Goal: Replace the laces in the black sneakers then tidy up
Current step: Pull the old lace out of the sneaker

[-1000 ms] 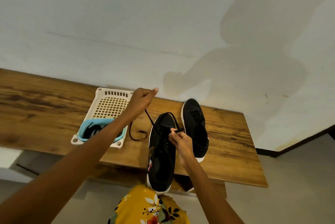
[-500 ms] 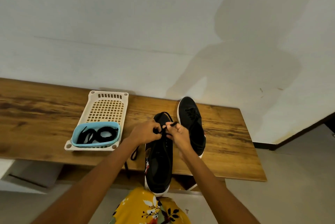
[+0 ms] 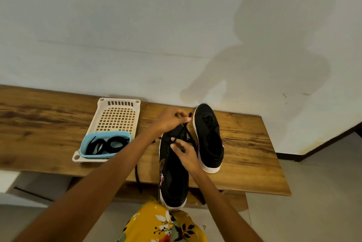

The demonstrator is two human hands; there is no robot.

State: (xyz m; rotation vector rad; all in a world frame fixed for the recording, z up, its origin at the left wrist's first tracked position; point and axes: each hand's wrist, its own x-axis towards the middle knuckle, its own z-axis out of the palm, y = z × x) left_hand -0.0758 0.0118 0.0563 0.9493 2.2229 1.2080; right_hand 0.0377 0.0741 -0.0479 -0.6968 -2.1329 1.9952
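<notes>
The near sneaker (image 3: 173,171) lies on the desk (image 3: 244,143) with its long axis running straight away from the person, heel overhanging the front edge. Its black lace (image 3: 181,133) is stretched from the eyelets up to the left hand (image 3: 168,121), whose fingers pinch it just beyond the toe. The right hand (image 3: 185,152), closer in over the tongue, pinches the lace lower down. The second sneaker (image 3: 208,138) stands just right of both hands.
</notes>
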